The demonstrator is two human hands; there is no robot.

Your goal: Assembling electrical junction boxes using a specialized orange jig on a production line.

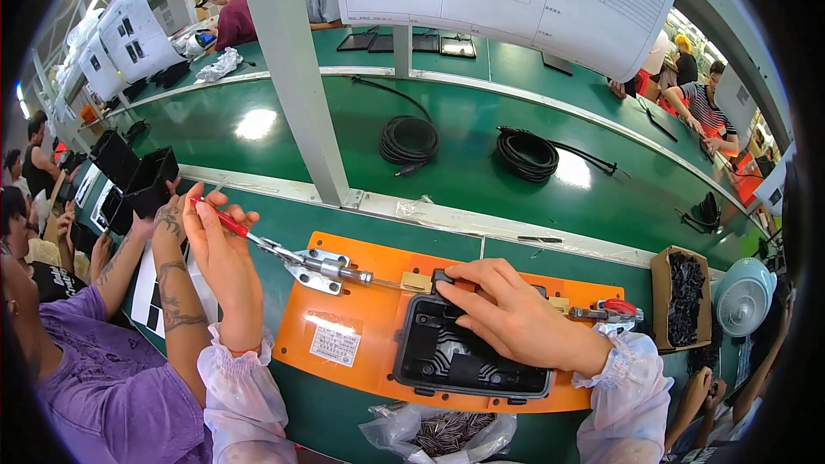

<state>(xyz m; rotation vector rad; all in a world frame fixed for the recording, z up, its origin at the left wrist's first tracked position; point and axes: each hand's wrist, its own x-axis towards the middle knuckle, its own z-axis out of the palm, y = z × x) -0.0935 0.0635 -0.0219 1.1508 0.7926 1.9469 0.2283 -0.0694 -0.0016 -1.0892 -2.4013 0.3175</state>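
Note:
An orange fixture plate (pixel 369 318) lies on the green bench in front of me. In it sits a black plastic housing (pixel 455 357), open side up. My right hand (pixel 507 309) rests on the housing's upper right corner, fingers spread and pressing down. My left hand (pixel 219 245) grips the red handle of a metal toggle clamp (pixel 318 268) at the plate's left edge; the handle is lifted up and to the left. The clamp's plunger points at a brass block (pixel 416 282) beside the housing. A second red-handled clamp (pixel 606 309) sits at the plate's right end.
A plastic bag of small dark parts (pixel 447 434) lies at the bench's front edge. A cardboard box of black parts (pixel 685 292) and a small fan (pixel 743 292) stand to the right. Two coiled black cables (pixel 410 139) lie on the conveyor. A person in purple works at my left.

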